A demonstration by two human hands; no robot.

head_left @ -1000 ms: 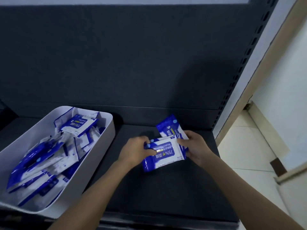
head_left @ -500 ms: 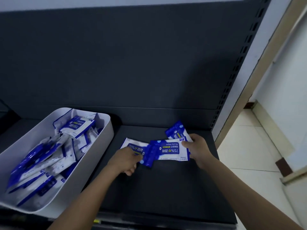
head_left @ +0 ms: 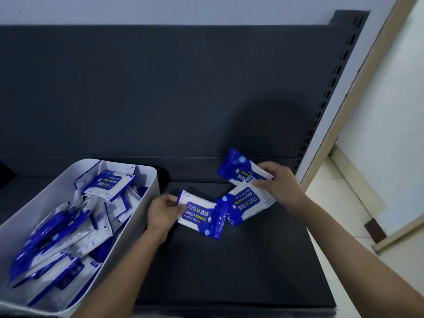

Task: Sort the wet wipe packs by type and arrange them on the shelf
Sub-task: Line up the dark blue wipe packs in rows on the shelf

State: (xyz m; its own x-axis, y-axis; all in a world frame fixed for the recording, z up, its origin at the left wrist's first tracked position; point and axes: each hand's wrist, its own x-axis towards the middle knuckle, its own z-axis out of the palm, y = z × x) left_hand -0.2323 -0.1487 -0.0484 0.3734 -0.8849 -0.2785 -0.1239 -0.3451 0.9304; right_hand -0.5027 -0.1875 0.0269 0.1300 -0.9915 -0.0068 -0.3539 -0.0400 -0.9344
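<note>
Three blue-and-white wet wipe packs are out on the dark shelf (head_left: 229,267). My left hand (head_left: 161,213) grips the left end of one pack (head_left: 199,215), printed "75% Alcohol Wipes", label facing me. My right hand (head_left: 278,184) pinches the right end of a second pack (head_left: 246,204), which lies upside down to me and overlaps the first pack's blue end. A third pack (head_left: 238,168) leans at the shelf's back, partly under my right fingers.
A white bin (head_left: 146,180) at the left holds several more blue-and-white packs in a jumble. The dark back panel (head_left: 160,92) rises behind the shelf. A perforated upright (head_left: 325,102) bounds the right side, with tiled floor (head_left: 332,203) beyond.
My hands have moved apart, separating the two packs held together a second ago. The left-hand pack now lies with its label facing me; the view has tilted up slightly.
</note>
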